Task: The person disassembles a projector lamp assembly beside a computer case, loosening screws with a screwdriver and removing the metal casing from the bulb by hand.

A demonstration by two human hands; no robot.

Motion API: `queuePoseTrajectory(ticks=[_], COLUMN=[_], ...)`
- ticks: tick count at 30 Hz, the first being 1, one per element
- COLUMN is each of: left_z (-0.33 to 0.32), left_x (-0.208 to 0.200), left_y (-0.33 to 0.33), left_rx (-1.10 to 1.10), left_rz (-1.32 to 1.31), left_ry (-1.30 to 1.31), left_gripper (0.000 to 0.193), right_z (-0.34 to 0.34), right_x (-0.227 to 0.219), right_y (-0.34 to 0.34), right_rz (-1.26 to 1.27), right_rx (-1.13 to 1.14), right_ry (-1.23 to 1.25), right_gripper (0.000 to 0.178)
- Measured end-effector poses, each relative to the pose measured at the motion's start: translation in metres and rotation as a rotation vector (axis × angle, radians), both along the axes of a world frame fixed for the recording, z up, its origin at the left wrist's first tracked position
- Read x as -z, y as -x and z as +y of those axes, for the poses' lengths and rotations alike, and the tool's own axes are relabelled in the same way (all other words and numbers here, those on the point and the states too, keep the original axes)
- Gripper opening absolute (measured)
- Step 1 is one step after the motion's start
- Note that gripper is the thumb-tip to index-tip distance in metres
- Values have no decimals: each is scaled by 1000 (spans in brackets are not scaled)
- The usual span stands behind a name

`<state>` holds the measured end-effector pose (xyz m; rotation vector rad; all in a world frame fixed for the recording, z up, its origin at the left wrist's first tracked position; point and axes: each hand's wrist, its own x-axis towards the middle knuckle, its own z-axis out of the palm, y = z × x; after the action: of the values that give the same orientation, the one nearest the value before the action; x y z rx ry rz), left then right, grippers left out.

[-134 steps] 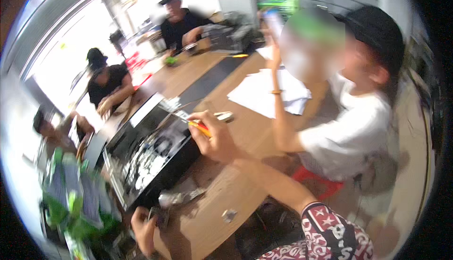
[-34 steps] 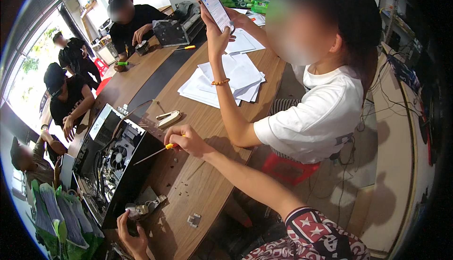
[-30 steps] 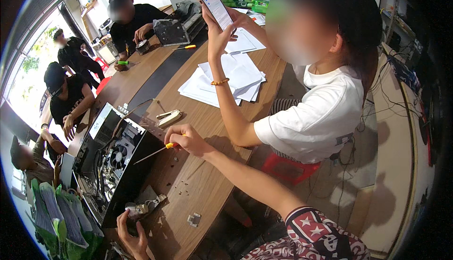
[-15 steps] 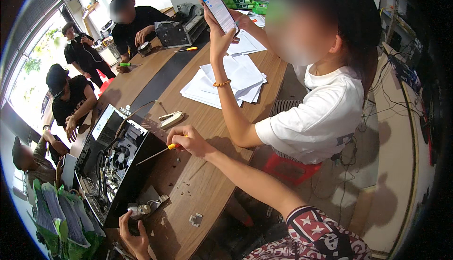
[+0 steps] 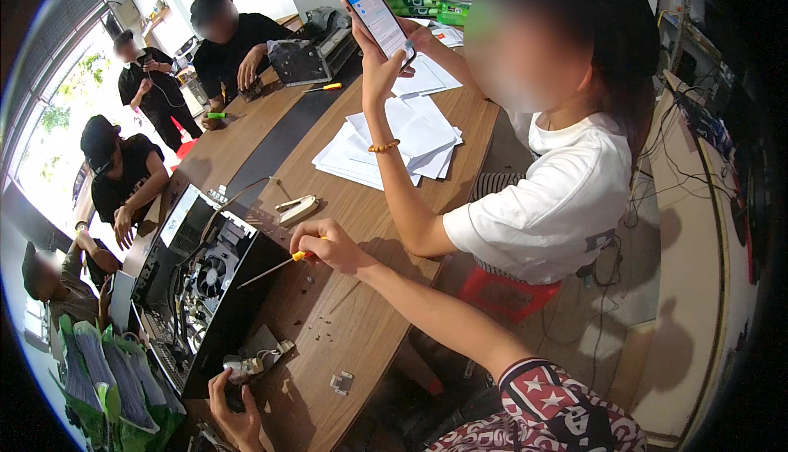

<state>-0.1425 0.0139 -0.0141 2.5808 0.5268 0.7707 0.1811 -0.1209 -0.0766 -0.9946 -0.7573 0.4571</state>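
My right hand [image 5: 328, 248] is closed round the yellow handle of a screwdriver [image 5: 271, 271]. The shaft points left and down, its tip close to the side of an open black computer case [image 5: 246, 288]. Inside the case I see a round fan [image 5: 210, 276], cables and boards. My left hand [image 5: 234, 415] is curved at the case's near end, thumb and fingers apart. Its fingertips are beside a small silver part [image 5: 243, 368] with wires and a metal plate [image 5: 268, 345]; whether they touch it, I cannot tell.
Small screws [image 5: 325, 329] and a metal bracket [image 5: 341, 382] lie on the wooden table [image 5: 361, 288]. White papers [image 5: 394, 144] and a beige tool [image 5: 297, 209] lie farther off. At my right sits a person in white [image 5: 542, 197] holding a phone [image 5: 380, 25]. Others are across the table.
My hands and the screwdriver have hardly moved. In the background, the standing person has shifted and moved their hands.
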Motion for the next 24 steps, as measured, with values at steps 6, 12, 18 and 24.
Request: queuePoseTrajectory(ticks=[6,12,18,24], left_z=[-1,-1,15,3], left_x=[0,-2,14,9], left_y=[-1,-1,-3,-2], left_rx=[-2,-20,5,17], left_rz=[-5,2,-44,-50], left_ry=[0,-37,-42,-61], left_gripper=[32,31,40,37], right_z=[0,0,1,-1], right_x=[1,-1,0,-2], right_y=[0,1,0,2], right_rz=[22,25,36,32], right_rx=[-15,-17,-12,-1], right_ry=[-4,4,10,9], right_gripper=[19,19,19,20])
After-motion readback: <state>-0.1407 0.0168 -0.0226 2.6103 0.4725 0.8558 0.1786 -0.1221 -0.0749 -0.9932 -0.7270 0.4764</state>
